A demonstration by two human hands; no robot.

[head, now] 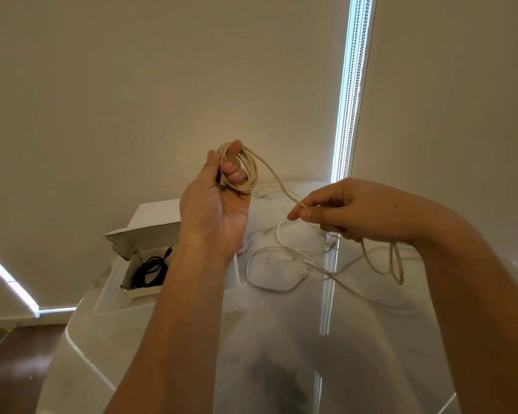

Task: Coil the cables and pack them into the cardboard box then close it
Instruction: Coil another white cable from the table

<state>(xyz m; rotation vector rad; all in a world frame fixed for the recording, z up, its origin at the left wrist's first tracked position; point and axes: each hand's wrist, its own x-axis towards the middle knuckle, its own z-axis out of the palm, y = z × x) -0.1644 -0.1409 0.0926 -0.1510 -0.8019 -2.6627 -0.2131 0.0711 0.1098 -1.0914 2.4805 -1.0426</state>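
Head view. The left hand [214,201] is raised above the desk [281,339], palm toward the camera, its fingers [234,171] curled through a coil of beige cable [245,171] and gripping it; several loops hang round the fingers. From the coil a single strand runs down and to the right to the right hand [350,210], whose thumb and forefinger pinch that strand; the remaining fingers of this hand are loosely curled beneath. Past the right hand, the uncoiled length of the same beige cable drops in a long loop that hangs below the wrist, toward the desk surface.

A white cable [269,264] lies loose on the glossy white desk between the two forearms, uncoiled, in one broad loop with its connector end resting inside the loop. A further pale strand lies at the far edge of the desk, behind the hands; whether it belongs to the white cable cannot be determined.

The cardboard box [138,282] stands open on the desk at the left, just beside the left forearm, its lid flap tilted up and back. A coiled black cable [151,271] lies inside it. A second white box [156,213] sits behind it.

Pale roller blinds [132,85] fill the background.
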